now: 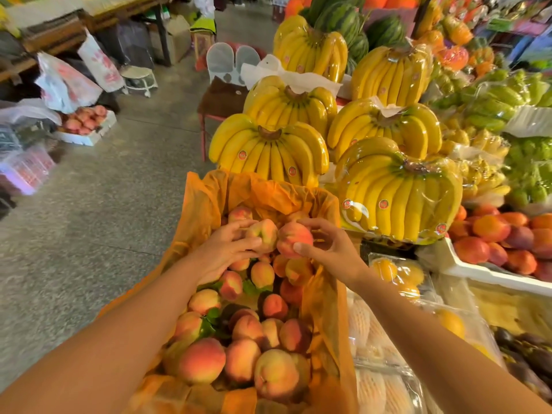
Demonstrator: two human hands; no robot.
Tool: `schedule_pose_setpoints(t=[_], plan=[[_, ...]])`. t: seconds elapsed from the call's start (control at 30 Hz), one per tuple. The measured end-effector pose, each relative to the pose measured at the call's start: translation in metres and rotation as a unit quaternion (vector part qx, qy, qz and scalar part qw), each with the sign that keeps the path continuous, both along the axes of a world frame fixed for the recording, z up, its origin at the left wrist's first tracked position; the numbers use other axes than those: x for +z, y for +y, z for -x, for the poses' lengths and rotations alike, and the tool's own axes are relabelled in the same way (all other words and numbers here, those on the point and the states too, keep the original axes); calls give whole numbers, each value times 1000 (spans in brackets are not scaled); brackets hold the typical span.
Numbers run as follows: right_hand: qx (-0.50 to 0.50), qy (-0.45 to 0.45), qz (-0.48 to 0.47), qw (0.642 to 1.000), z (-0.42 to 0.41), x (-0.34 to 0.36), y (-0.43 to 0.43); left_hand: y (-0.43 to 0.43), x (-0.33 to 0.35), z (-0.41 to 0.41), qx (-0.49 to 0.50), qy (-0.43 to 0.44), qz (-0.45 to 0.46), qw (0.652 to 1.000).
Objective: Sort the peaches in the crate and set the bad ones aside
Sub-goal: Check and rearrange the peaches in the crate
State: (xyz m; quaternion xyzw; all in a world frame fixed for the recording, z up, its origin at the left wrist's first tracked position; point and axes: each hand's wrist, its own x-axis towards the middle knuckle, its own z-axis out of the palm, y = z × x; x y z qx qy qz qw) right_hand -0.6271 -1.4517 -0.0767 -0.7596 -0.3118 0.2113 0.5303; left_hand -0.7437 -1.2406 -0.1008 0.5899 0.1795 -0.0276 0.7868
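Observation:
A crate lined with an orange plastic bag (209,198) stands in front of me, full of several peaches (239,348) with a few green leaves among them. My left hand (227,249) grips a pale yellow-pink peach (264,233) just above the pile at the crate's far end. My right hand (325,246) holds a redder peach (294,239) between thumb and fingers, right beside the left one. The two held peaches nearly touch.
Bunches of wrapped bananas (268,150) stack up just beyond the crate. To the right are a white tray of nectarines (495,240) and packed fruit (400,276). Across the concrete floor (104,219) at left sits a white box of peaches (86,121) among bags.

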Motion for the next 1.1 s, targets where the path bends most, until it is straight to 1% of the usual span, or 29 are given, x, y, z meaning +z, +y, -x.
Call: schedule_pose_setpoints(t=[0.13,0.17,0.3,0.4,0.43,0.57,0.67,0.73,0.83,0.97,1.03,1.1], plan=[[17,45,-24,999,16,10,-8,-7,8,13,6,-12,95,995],[24,51,-28,998,21,12,-10,-9,9,16,5,-16,96,995],[47,85,-53,994,38,20,-16,-16,18,30,5,-32,40,999],[58,125,-78,987,50,25,-21,-21,22,43,30,-34,40,998],[55,146,-85,984,54,26,-22,-22,23,47,40,-33,57,997],[41,271,-96,957,65,27,-23,-23,34,70,62,-18,184,981],[29,344,-92,934,73,32,-19,-23,44,84,85,-17,226,970],[23,373,-86,924,77,38,-17,-25,51,89,96,-10,257,962],[31,396,-87,914,81,43,-14,-26,55,93,93,5,287,953],[74,394,-119,909,83,46,-10,-25,58,97,89,14,283,955],[83,360,-121,921,84,46,-8,-24,60,98,97,12,271,958],[70,299,-101,946,84,46,-4,-22,63,100,104,7,270,957]])
